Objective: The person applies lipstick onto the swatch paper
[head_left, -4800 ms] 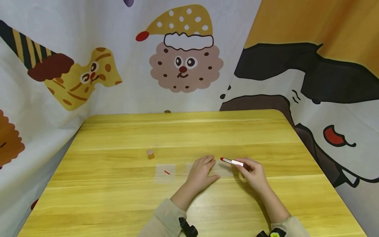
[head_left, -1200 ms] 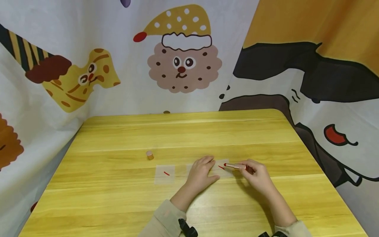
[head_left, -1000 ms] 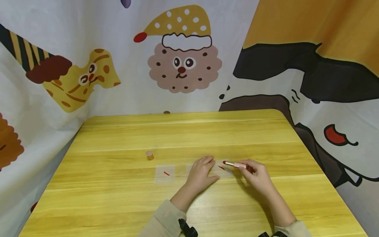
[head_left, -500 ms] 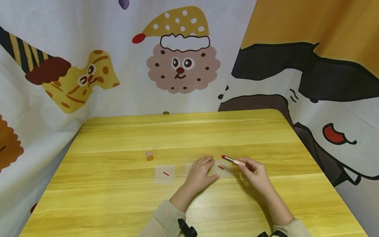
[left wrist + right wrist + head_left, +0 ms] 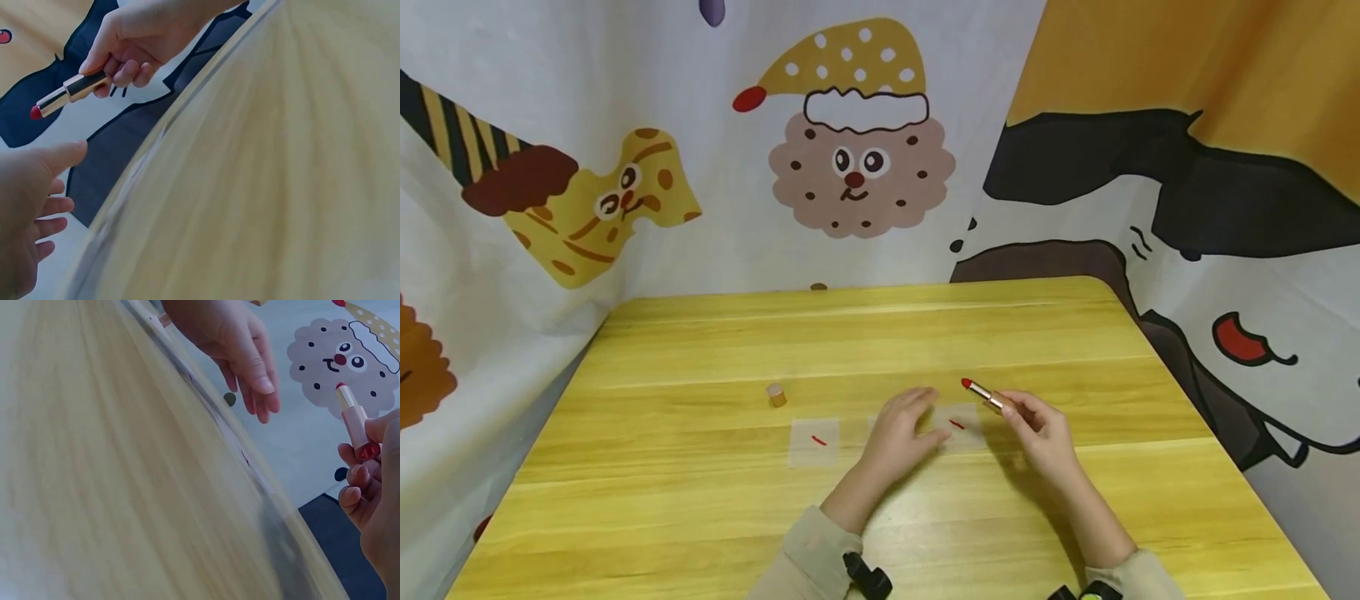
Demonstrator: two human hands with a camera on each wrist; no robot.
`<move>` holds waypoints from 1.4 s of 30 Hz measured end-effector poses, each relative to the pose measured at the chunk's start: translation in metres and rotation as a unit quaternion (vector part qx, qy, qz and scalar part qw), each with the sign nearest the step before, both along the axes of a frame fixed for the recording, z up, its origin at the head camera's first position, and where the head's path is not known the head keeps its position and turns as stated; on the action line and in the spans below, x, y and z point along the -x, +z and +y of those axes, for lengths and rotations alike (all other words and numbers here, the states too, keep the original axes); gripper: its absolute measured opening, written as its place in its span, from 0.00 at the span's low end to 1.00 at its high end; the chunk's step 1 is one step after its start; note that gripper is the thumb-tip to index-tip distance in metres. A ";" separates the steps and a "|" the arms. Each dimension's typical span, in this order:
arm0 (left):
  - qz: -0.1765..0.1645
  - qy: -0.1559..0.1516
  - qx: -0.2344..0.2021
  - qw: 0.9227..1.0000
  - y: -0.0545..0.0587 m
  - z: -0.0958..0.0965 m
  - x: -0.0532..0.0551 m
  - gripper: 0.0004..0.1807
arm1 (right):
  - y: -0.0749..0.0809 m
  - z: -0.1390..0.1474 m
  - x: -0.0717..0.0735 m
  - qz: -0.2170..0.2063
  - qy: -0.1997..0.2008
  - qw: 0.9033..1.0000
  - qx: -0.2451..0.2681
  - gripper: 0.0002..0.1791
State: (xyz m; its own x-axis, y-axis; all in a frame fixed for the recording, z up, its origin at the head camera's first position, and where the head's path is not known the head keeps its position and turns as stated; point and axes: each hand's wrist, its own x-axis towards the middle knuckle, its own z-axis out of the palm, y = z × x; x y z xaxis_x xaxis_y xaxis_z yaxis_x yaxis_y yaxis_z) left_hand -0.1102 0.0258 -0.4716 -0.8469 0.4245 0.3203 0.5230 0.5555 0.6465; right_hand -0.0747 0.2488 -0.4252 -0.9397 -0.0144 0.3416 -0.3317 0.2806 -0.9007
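Observation:
My right hand [image 5: 1047, 440] pinches an uncapped lipstick [image 5: 985, 395] between thumb and fingers, its red tip pointing up and left, raised above the table. My left hand [image 5: 897, 435], fingers loosely bent, holds nothing and appears slightly raised over a pale square sheet [image 5: 874, 423], which it mostly hides. To its right lies another pale sheet [image 5: 972, 437] bearing a short red stroke [image 5: 957, 424]. A third sheet [image 5: 803, 455], also marked with a red stroke, lies at left. In the right wrist view the lipstick [image 5: 354, 422] shows a reddish base.
The lipstick's cap [image 5: 777, 396], small and copper-coloured, stands behind the left sheet. Everything rests on a wood-grain table [image 5: 700, 533] with rounded far corners. A curtain [image 5: 722, 242] printed with cartoon figures hangs behind it.
Over these seconds a red stroke has appeared on the right sheet. The lipstick has since risen away from that sheet. Just now my left hand has shifted slightly, its fingers lifting.

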 end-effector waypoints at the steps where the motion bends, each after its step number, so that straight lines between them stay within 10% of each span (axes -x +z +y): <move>1: 0.001 0.002 -0.011 1.000 0.002 -0.001 0.000 0.33 | 0.000 -0.001 0.001 0.006 -0.001 1.000 0.005 0.09; 15: -0.029 0.020 -0.132 0.991 0.030 -0.015 0.007 0.32 | -0.003 -0.016 0.016 0.046 0.032 0.997 0.057 0.10; 35: -0.079 -0.010 -0.299 0.951 0.082 -0.032 -0.004 0.30 | 0.019 -0.048 0.031 0.137 0.148 0.973 0.110 0.13; 42: -0.050 -0.034 -0.352 0.934 0.083 -0.037 -0.002 0.28 | 0.030 -0.060 0.032 0.145 0.156 0.974 0.083 0.10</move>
